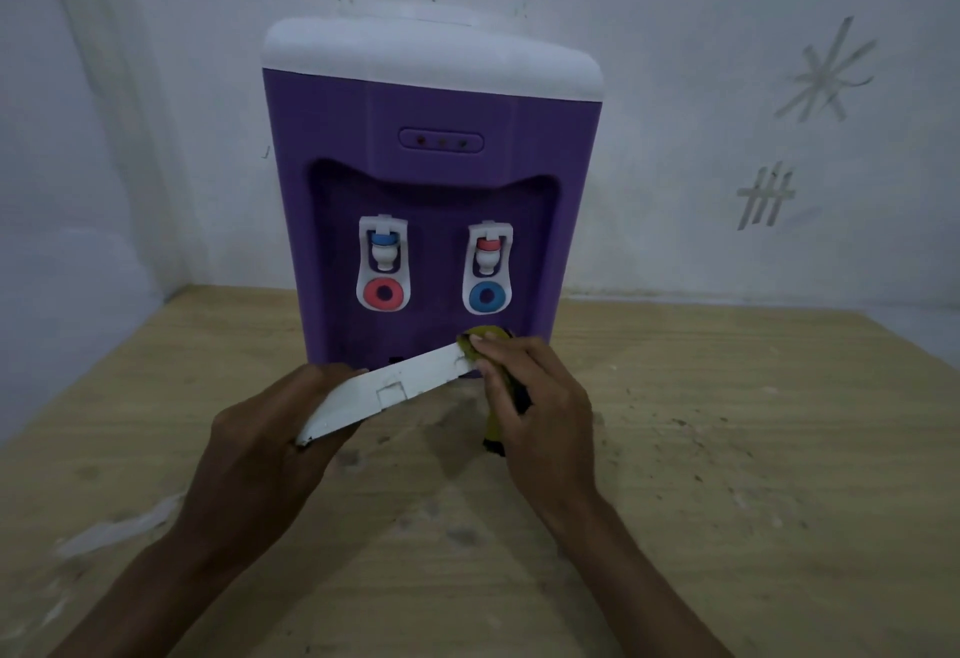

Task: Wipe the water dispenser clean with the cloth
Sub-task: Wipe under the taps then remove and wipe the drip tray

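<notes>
Two scratched tally marks point(768, 200) show on the white wall behind a stained light wooden tabletop point(727, 449), and nothing blocks our view. We see the purple plastic water dispenser point(431, 179) with white lid standing at the table's rear, its two taps facing us. Our left hand point(270, 429) grips a long white plastic tray panel point(387, 392), held tilted before the dispenser's base, while our right hand point(535, 408) clutches the yellow-green cloth point(480, 343) against the panel's far end.

No readable words, brands or numbers show. The wall point(727, 60) bears 2 scratched marks: an asterisk-like star point(828, 75) and, below it, a hash-like grid point(766, 200). The water dispenser point(431, 138) carries no legible label.
</notes>
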A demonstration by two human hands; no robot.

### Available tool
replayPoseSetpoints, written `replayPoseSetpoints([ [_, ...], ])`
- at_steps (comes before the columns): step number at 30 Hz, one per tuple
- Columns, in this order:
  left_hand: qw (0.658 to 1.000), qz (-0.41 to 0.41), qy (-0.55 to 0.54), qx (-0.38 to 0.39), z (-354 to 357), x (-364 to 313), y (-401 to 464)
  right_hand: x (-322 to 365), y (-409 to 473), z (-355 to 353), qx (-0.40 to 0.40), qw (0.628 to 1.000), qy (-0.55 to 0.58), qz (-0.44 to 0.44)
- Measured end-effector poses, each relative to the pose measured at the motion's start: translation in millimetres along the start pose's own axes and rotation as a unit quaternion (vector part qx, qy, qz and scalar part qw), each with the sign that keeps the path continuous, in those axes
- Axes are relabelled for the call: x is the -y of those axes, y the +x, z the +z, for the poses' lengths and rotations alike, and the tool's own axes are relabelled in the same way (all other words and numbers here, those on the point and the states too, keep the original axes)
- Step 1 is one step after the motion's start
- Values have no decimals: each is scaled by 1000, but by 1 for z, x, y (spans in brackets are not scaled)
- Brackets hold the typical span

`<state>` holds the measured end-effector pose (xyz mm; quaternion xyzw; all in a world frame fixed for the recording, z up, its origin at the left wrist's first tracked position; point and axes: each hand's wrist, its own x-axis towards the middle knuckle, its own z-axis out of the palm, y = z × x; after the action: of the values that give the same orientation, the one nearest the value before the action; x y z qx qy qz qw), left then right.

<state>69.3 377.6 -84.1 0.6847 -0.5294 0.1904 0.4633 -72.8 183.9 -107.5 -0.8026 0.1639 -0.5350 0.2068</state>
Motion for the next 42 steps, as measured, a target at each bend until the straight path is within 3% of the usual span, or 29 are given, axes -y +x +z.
replayPoseSetpoints([
  [5,1000,2,0,-13,8,-1,-2,-9,-3,-5,11,999,-36,38],
  [10,999,0,26,-34,5,-4,0,23,-12,4,43,999,-28,2],
  [15,1000,10,15,-12,7,-1,-2,12,-4,0,20,997,-67,17],
  [19,1000,5,1,-30,7,0,-2,20,-6,0,52,998,-39,-18],
  [25,999,22,11,-20,8,0,-2,9,-2,-3,38,991,-130,-19],
  [31,999,12,12,-39,4,0,0,27,-8,2,66,997,16,-39],
  [37,999,12,18,-23,5,1,0,18,-7,0,44,997,-52,-46],
  [42,999,22,11,-29,8,-3,-1,43,-16,4,14,998,-11,-57],
])
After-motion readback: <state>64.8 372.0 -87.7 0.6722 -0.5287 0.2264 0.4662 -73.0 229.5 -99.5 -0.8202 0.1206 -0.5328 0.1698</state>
